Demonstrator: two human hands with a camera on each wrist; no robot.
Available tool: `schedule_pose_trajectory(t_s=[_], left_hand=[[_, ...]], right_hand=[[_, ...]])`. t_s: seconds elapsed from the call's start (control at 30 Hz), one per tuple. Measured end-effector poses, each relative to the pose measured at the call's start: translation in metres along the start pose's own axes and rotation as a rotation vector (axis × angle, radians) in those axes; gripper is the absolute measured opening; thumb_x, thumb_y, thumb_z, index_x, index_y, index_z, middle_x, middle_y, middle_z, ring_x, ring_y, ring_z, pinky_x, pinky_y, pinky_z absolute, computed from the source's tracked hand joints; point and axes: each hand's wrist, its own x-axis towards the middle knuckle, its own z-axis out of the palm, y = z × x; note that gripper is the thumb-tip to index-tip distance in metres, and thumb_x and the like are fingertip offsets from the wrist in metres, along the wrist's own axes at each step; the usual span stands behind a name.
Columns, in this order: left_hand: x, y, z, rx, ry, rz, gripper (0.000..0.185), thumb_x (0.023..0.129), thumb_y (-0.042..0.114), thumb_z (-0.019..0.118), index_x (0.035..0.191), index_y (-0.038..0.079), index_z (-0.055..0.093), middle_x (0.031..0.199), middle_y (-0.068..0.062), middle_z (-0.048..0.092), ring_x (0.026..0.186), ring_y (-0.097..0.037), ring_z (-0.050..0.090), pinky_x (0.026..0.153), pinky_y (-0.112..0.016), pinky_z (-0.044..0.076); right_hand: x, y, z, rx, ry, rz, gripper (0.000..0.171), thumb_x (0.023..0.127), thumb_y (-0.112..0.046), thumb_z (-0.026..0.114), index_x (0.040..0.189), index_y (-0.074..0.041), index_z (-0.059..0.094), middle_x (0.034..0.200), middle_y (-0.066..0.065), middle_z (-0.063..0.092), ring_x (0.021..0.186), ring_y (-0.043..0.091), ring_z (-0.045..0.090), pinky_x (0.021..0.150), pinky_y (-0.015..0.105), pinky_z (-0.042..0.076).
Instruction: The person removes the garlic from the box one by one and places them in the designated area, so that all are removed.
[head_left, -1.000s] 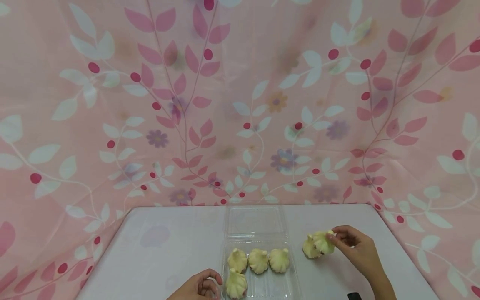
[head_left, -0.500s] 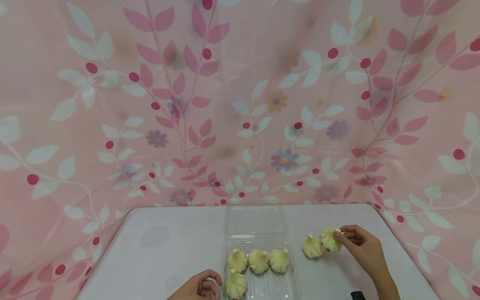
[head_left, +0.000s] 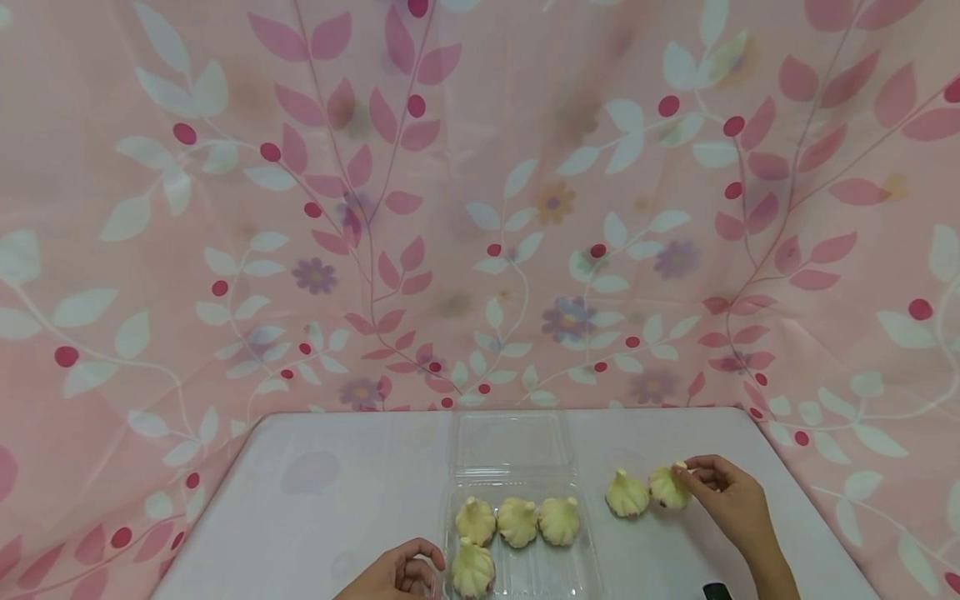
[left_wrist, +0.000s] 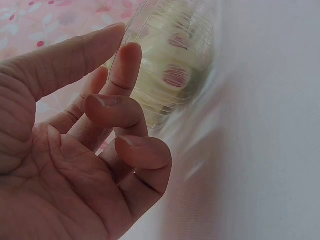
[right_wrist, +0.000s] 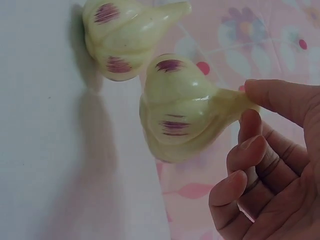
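Observation:
My right hand (head_left: pixel 727 496) pinches a pale garlic bulb (head_left: pixel 668 487) by its stem between thumb and index finger. In the right wrist view, purple streaks mark this garlic bulb (right_wrist: pixel 175 110), and its shadow falls apart from it on the table. Just left of it another garlic bulb (head_left: pixel 627 494) sits on the table. My left hand (head_left: pixel 401 571) holds the left rim of a clear plastic box (head_left: pixel 543 575), thumb and index finger at the edge. Inside, three bulbs form the back row, with one garlic bulb (head_left: pixel 472 568) in front at left.
The box's clear lid (head_left: pixel 512 442) lies folded back toward the far table edge. A white table (head_left: pixel 315 492) bears everything, with a pink floral cloth (head_left: pixel 480 208) hanging behind it. A small black object (head_left: pixel 717 591) shows at the bottom edge near my right wrist.
My right hand has moved to the right with its garlic bulb, uncovering the bulb on the table that it overlapped. The left hand and the box stay in place.

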Motion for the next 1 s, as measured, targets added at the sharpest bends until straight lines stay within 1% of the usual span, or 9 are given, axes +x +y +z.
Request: schedule_pose_trajectory(t_s=[0.3,0.57,0.8,1.0], left_hand=[[0.0,0.002,0.001,0.014,0.034,-0.031,0.033,0.091,0.003,0.052,0.122,-0.003,0.042,0.09,-0.001,0.061,0.064,-0.005,0.051,0.065,-0.024,0.045],[0.0,0.003,0.001,0.046,0.072,-0.056,0.033,0.092,0.004,0.053,0.122,-0.004,0.043,0.09,-0.002,0.061,0.066,-0.006,0.055,0.065,-0.025,0.047],[0.0,0.003,0.002,0.051,0.08,-0.063,0.036,0.092,0.005,0.054,0.123,-0.007,0.041,0.089,-0.002,0.061,0.065,-0.006,0.054,0.065,-0.025,0.047],[-0.001,0.002,0.003,0.051,0.086,-0.067,0.035,0.091,0.006,0.055,0.122,-0.006,0.042,0.09,-0.002,0.061,0.065,-0.006,0.054,0.064,-0.024,0.046]], right_hand=[[0.002,0.006,0.004,-0.062,-0.009,0.055,0.036,0.077,-0.037,0.075,0.092,-0.005,0.066,0.073,0.003,0.064,0.06,0.007,0.054,0.051,0.022,0.043],[0.003,0.007,0.009,-0.093,-0.039,0.129,0.044,0.075,-0.044,0.074,0.094,-0.005,0.066,0.075,0.003,0.063,0.062,0.008,0.054,0.052,0.023,0.043],[0.003,0.01,0.011,-0.106,-0.043,0.109,0.044,0.075,-0.044,0.074,0.093,-0.005,0.066,0.073,0.002,0.062,0.062,0.008,0.054,0.052,0.023,0.043],[0.003,0.011,0.013,-0.112,-0.057,0.088,0.043,0.075,-0.045,0.074,0.093,-0.007,0.066,0.073,0.002,0.061,0.063,0.008,0.054,0.052,0.024,0.042]])
